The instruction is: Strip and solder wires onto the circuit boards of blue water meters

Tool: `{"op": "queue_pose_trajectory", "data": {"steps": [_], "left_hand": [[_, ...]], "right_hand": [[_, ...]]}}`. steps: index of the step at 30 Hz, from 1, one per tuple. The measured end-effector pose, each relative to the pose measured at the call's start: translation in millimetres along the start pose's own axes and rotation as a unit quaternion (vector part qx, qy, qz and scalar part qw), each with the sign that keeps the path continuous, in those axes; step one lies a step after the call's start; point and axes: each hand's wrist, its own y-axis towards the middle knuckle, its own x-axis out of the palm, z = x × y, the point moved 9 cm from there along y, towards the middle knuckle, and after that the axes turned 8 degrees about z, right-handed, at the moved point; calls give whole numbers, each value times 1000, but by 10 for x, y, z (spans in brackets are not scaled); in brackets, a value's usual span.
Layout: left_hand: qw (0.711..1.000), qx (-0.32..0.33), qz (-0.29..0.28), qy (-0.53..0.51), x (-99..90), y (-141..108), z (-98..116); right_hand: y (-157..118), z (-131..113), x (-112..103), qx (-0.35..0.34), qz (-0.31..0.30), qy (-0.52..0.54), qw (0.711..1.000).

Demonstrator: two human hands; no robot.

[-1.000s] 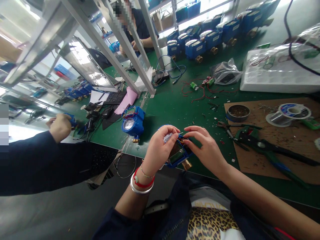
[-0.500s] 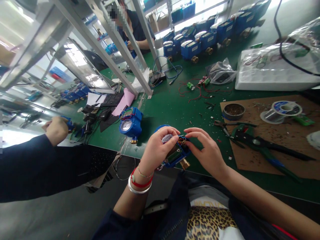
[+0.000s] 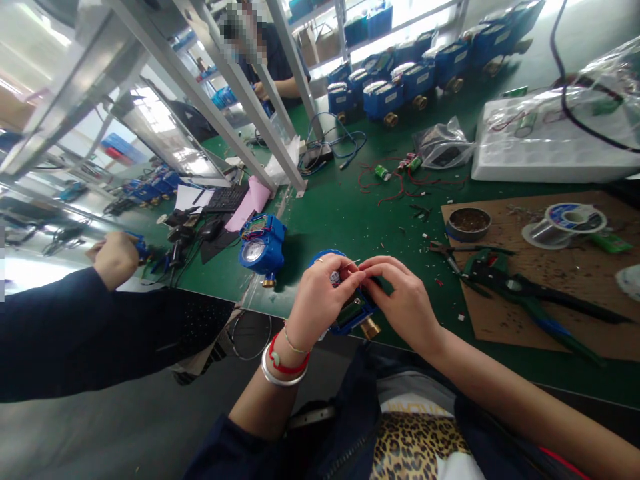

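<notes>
A blue meter (image 3: 345, 325) with a brass fitting (image 3: 371, 328) lies at the front edge of the green table, partly hidden under both hands. My left hand (image 3: 327, 288) is over its left side, thumb and fingers pinched on a thin wire (image 3: 353, 264). Close against it, my right hand (image 3: 400, 293) has its thumb and forefinger together at the meter's wires; the fingertips of both hands nearly touch. What the right fingertips hold is too small to make out.
Another blue meter (image 3: 262, 248) stands to the left. Cardboard (image 3: 500, 300) at the right bears cutters (image 3: 515, 283), a solder spool (image 3: 570, 220) and a round tin (image 3: 469, 223). A co-worker's sleeve (image 3: 55, 333) reaches in from the left. Metal posts (image 3: 280, 143) rise behind.
My right hand has moved left toward my left hand, and its fingers have closed in. The wires between the hands are now more covered.
</notes>
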Motion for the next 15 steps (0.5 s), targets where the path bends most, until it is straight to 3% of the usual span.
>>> {"op": "queue_pose_trajectory", "data": {"steps": [15], "left_hand": [[998, 28, -56, 0, 124, 89, 15]], "right_hand": [[10, -13, -37, -8, 19, -16, 1000]]}}
